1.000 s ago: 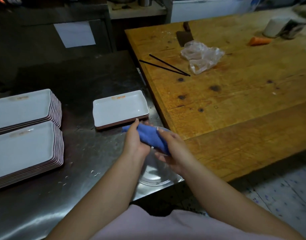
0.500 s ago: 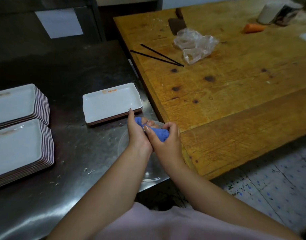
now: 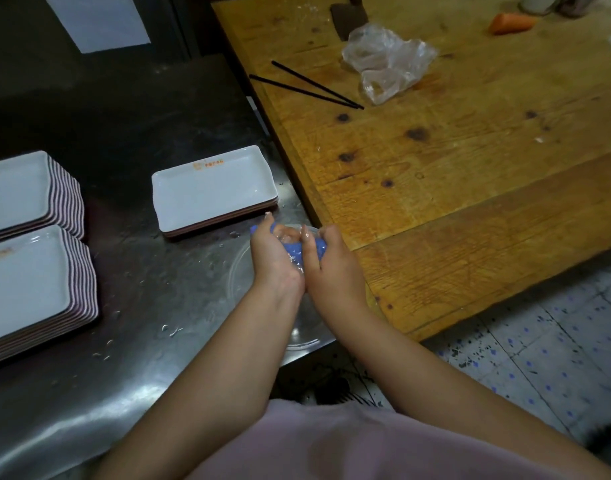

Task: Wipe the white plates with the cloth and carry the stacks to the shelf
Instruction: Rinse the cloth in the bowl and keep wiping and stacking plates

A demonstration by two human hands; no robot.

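Observation:
Both my hands squeeze a wet blue cloth (image 3: 294,250) above a clear glass dish (image 3: 311,336) at the steel counter's front edge. My left hand (image 3: 274,258) grips the cloth's left end and my right hand (image 3: 331,268) grips its right end, so only small parts of the cloth show between the fingers. Water drips from it. A short stack of white rectangular plates (image 3: 210,188) lies just beyond my hands. Two tall stacks of the same plates sit at the left, a far stack (image 3: 23,192) and a near stack (image 3: 30,282).
The steel counter (image 3: 141,289) carries water drops. A wooden table (image 3: 470,168) adjoins it on the right, with two black chopsticks (image 3: 304,86), a crumpled plastic bag (image 3: 387,64), a cleaver (image 3: 349,15) and a carrot (image 3: 511,22). Speckled floor tiles (image 3: 556,341) lie at lower right.
My hands have drawn together and bunched the cloth from a stretched roll into a tight wad, wringing it. The view has tilted down and to the right.

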